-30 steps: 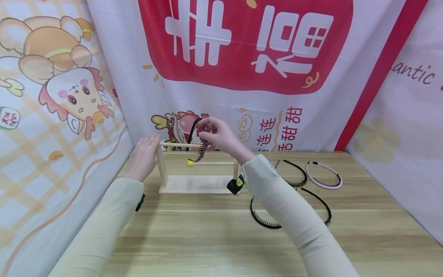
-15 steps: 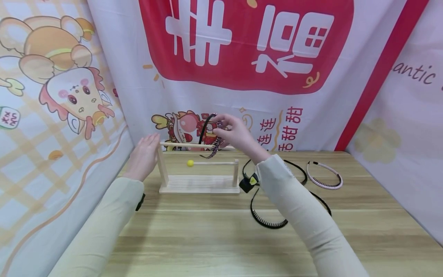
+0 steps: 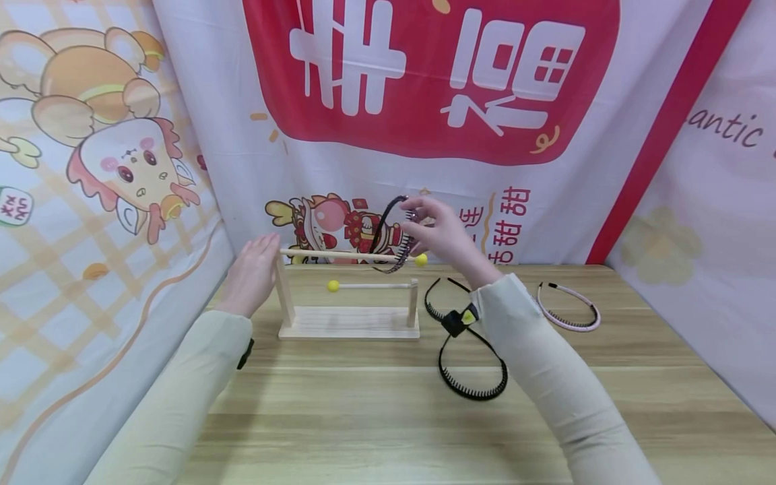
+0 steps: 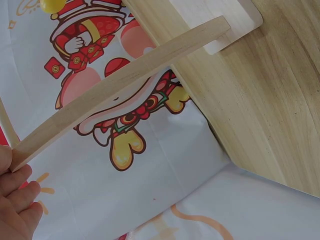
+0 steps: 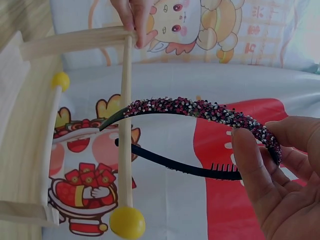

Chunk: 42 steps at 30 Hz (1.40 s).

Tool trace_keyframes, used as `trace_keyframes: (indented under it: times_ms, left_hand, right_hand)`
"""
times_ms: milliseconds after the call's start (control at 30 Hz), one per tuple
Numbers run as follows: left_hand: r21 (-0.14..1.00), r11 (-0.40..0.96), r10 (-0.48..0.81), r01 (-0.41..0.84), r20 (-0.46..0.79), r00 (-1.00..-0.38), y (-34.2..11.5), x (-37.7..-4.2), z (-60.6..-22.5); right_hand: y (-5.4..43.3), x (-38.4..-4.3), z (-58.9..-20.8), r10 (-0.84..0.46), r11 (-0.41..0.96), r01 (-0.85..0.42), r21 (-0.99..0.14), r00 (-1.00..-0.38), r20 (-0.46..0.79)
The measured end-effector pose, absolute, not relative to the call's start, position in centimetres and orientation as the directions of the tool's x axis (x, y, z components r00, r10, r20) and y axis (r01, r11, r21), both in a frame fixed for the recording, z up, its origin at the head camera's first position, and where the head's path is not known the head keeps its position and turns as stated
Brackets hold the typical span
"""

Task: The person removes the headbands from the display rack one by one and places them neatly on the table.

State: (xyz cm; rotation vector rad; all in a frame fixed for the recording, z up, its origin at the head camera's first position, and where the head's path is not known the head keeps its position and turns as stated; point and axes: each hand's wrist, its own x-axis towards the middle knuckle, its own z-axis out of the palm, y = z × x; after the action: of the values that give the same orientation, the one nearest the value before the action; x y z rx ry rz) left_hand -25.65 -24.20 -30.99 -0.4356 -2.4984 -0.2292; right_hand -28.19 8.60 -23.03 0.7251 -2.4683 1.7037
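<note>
My right hand pinches a black toothed headband by its curve, between thumb and fingers. Dark red and silver beads cover its outside. Its two ends straddle the upper bar of a pale wooden headband stand, close to the yellow ball on that bar's free end. My left hand holds the top of the stand's tall left post, the thumb on one side and fingers on the other. The lower bar, with its own yellow ball, carries nothing.
Right of the stand, a black toothed headband lies on the wooden table, with another black headband behind it, partly covered by my right wrist. A pink headband lies farther right. Printed cloth hangs behind and at the sides.
My right hand has moved right along the upper bar with the beaded headband, uncovering the bar's yellow ball. My left hand has stayed on the post.
</note>
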Motion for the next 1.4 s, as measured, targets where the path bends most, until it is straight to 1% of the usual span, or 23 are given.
trace_keyframes:
  times_ms: [167, 767, 1033, 1200, 1400]
  left_hand:
    - [0.066, 0.932, 0.255, 0.355, 0.577, -0.776, -24.1, -25.8, -31.0]
    - [0.075, 0.933, 0.252, 0.352, 0.561, -0.789, -24.2, -25.9, -31.0]
    - [0.069, 0.930, 0.259, 0.362, 0.576, -0.775, -24.2, -25.9, -31.1]
    - [0.074, 0.929, 0.259, 0.363, 0.568, -0.781, -24.3, -26.0, -31.2]
    - [0.077, 0.928, 0.258, 0.363, 0.569, -0.781, -24.2, -25.9, -31.1]
  right_hand:
    - [10.0, -28.1, -23.1, -0.321, 0.294, -0.416, -0.860, -0.891, 0.321]
    - [15.0, -28.0, -23.9, -0.241, 0.304, -0.368, -0.879, -0.922, 0.303]
    - [17.3, -27.8, -24.3, -0.187, 0.300, -0.349, -0.888, -0.934, 0.304]
    - [18.9, -27.5, -24.5, -0.154, 0.334, -0.328, -0.884, -0.944, 0.292]
    - [20.7, -27.5, -25.0, -0.134, 0.331, -0.326, -0.886, -0.945, 0.298]
